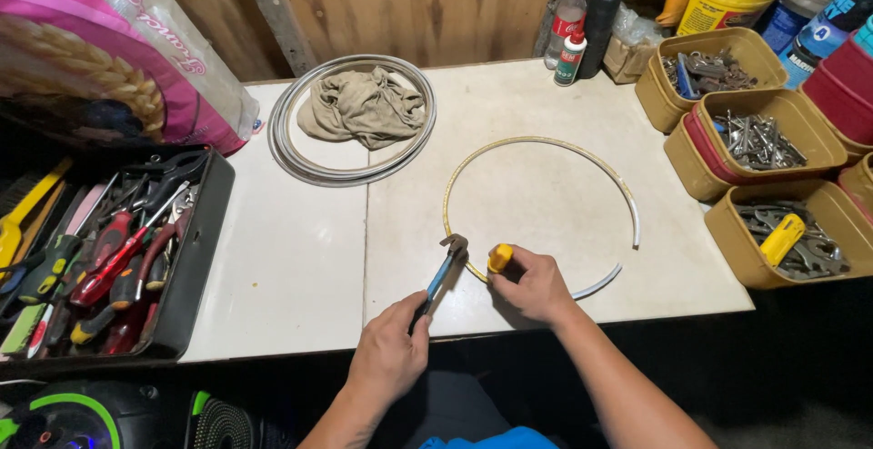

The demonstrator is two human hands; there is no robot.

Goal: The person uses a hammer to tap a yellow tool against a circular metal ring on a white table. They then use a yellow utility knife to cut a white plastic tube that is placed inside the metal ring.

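- Thin metal hoop (582,160), dull yellow outside, shiny silver inside
- Pliers (443,272), grey steel jaws, blue plastic handles
- White counter (300,258), smooth, matt, stained
- Crumpled beige cloth rag (362,105)
- Bare wood wall (409,3)

Workshop: tool tray (205,258), spanner tubs (727,267).

Right hand (536,283) hides most of the yellow-handled tool (499,257); tip unseen. Pliers (443,272) handles buried in left hand (389,355). Sack (109,49) at 10 o'clock and tubs (841,67) at 2 o'clock cut by frame edges. Tub contents too small to tell.
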